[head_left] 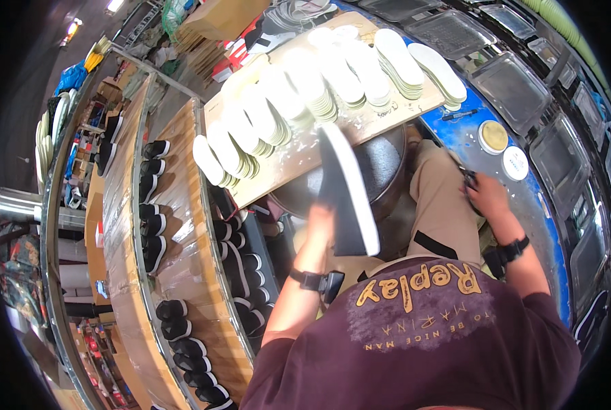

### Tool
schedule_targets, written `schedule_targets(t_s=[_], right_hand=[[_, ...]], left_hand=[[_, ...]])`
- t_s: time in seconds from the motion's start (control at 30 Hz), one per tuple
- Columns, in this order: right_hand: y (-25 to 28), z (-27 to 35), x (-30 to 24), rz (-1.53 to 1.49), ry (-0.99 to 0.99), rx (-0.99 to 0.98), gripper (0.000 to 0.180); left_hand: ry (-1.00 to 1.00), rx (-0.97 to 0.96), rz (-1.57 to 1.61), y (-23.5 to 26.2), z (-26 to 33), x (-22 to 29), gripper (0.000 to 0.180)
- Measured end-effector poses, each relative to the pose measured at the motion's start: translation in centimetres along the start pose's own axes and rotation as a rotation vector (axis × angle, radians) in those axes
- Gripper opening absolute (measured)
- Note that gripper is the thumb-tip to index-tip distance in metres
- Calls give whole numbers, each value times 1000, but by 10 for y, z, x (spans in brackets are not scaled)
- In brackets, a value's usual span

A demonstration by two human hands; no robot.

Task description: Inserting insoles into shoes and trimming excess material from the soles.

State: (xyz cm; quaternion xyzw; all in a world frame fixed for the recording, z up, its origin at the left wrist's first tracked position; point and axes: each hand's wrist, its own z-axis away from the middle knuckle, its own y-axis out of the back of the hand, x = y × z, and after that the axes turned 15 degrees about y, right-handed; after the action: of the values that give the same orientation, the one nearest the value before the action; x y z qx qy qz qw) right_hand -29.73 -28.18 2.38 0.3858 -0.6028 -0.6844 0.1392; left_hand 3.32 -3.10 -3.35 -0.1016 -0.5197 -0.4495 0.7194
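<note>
My left hand [321, 224], slightly blurred, is closed on a black shoe [345, 201] with a white sole. The shoe is tilted up over my lap, its sole edge facing right. At the right, my right hand [490, 196] is closed around a small dark-handled tool [468, 179] beside my knee; its exact kind is too unclear to tell. Beyond the shoe lies a wooden board [288, 171] bearing several stacks of white insoles [305, 89]. A round metal basin [380, 164] shows partly behind the shoe, below the board's near edge.
Slanted shelves [182, 225] at the left hold rows of black shoes [153, 224] with white soles. A blue bench [476, 147] at the right carries two round tins [515, 163] and a marker [460, 115]. Clear plastic trays [514, 89] line its far side. Cardboard boxes [223, 19] stand behind.
</note>
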Motion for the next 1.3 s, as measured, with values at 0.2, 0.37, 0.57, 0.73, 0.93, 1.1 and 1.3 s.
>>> schedule_targets(t_s=[0.2,0.37,0.57,0.73,0.93,1.1,1.3], right_hand=[[-6,124,150,271,-460,-229,30],[9,176,176,223,-704,-396,39],[21,24,148,70,-132,88,17],[7,-165,108,-22,429,351,19],[-13,-268,109,158,310,60,32],[-11,-283,128,154,405,-16,22],[-20,-274,132,334,485,-16,15]], left_hand=[[-514,526,-538,-49,-54,25,23],[-413,66,-680,-38,-39,103,16],[-698,58,-710,-56,-81,215,9],[-885,-23,-862,-120,-141,274,16],[-940,84,-1112,-209,-204,282,33],[-828,7,-1231,-219,-226,297,30],[-963,32,-1351,-206,-199,299,21]])
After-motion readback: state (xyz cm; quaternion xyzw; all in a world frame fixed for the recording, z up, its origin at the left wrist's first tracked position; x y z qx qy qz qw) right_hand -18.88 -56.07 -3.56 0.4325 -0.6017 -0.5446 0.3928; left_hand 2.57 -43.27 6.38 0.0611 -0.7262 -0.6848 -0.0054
